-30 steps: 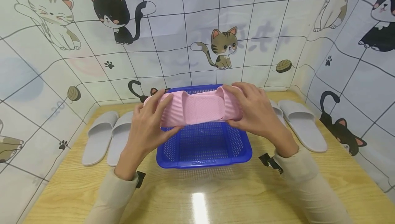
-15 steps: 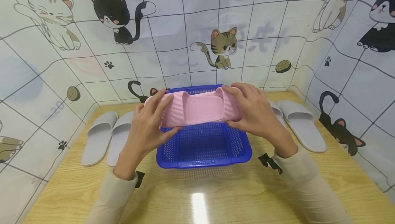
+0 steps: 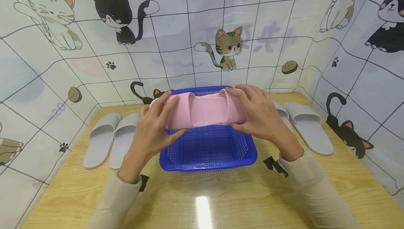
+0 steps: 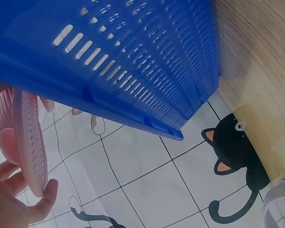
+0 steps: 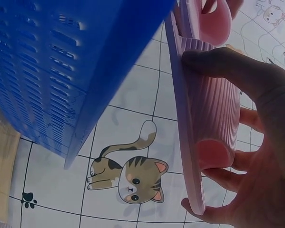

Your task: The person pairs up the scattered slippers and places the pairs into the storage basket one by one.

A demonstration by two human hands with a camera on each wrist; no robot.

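Observation:
Over the back half of the blue basket, both hands hold a pair of pink slippers laid together lengthwise, their ribbed straps at opposite ends. My left hand grips the left end, fingers over the strap and thumb along the lower edge. At the other end my right hand grips likewise, thumb below. In the right wrist view, the right thumb presses the ribbed strap while the fingers wrap round the far side. The left wrist view shows a slipper's edge against the left fingers.
The perforated basket stands on a wood-grain table. Grey slippers lie left of it, and more grey slippers lie to the right, partly behind the right hand. A wall covering with printed cats encloses the back and sides.
Both ends of the pink slippers have shifted very slightly inward with the hands. The basket and grey slippers have stayed in place.

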